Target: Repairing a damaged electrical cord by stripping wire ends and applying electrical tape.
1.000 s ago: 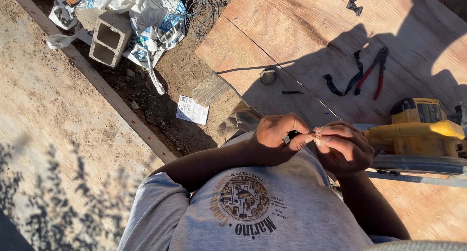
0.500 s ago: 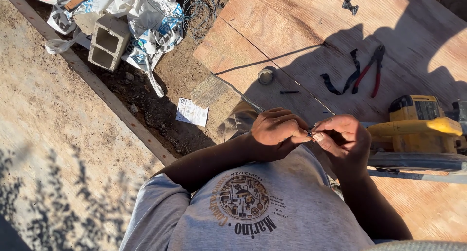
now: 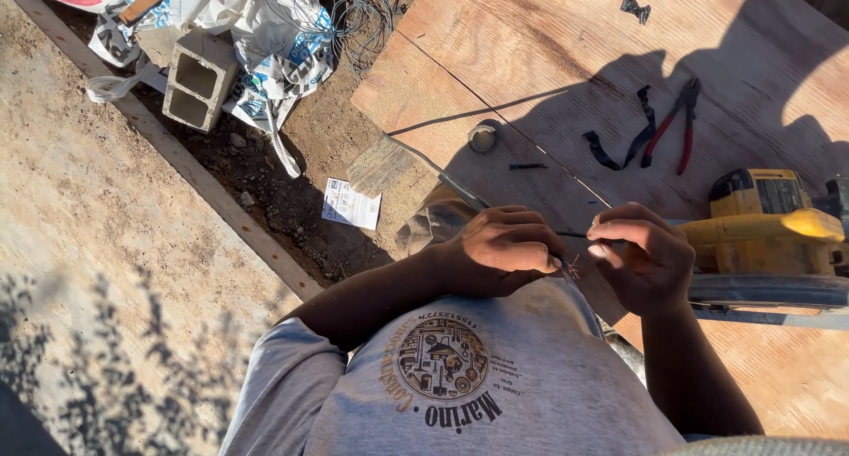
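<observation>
The left hand (image 3: 502, 248) is curled closed around a thin wire (image 3: 570, 266), whose frayed end pokes out toward the right hand (image 3: 644, 254), which pinches at it with fingertips. Both hands are held close to the grey shirt (image 3: 460, 376). Just beside the right hand a yellow circular saw (image 3: 769, 235) rests on the plywood bench (image 3: 531, 58). Red-handled pliers (image 3: 676, 124) lie farther off. A concrete block (image 3: 199, 80) sits on the dirt.
</observation>
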